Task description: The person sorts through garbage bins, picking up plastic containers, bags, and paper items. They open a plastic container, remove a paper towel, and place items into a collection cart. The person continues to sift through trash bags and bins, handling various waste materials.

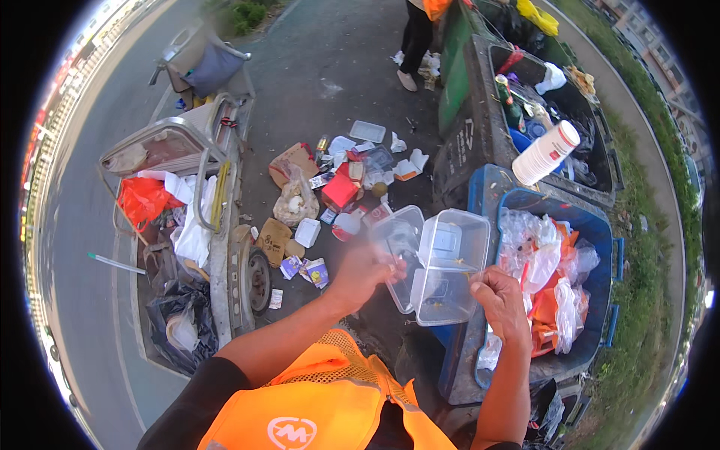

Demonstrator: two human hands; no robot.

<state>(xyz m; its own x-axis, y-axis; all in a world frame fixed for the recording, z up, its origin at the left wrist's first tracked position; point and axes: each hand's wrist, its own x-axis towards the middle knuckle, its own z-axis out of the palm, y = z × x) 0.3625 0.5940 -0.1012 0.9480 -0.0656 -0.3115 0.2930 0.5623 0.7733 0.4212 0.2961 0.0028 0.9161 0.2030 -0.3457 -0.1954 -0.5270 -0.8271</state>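
My right hand (pixel 502 301) grips the rim of a clear plastic food container (pixel 450 304) with a divider and yellowish bits inside. It is held tilted beside the blue bin (pixel 485 197). My left hand (pixel 363 273), partly blurred, pinches a second clear plastic piece (pixel 406 225), perhaps a lid, which overlaps the container's left side. Below and beyond my hands, litter lies on the pavement: a red box (pixel 340 192), a tied plastic bag of waste (pixel 296 203), a flattened brown paper bag (pixel 274 241) and purple cartons (pixel 316 272).
The blue bin contains plastic bags (pixel 543 270). A stack of paper cups (pixel 545 153) rests at its edge with the dark bin (pixel 458 152). To the left stands a cart (pixel 225 270) loaded with bags. Farther up, a person (pixel 416 42) stands beside the bins.
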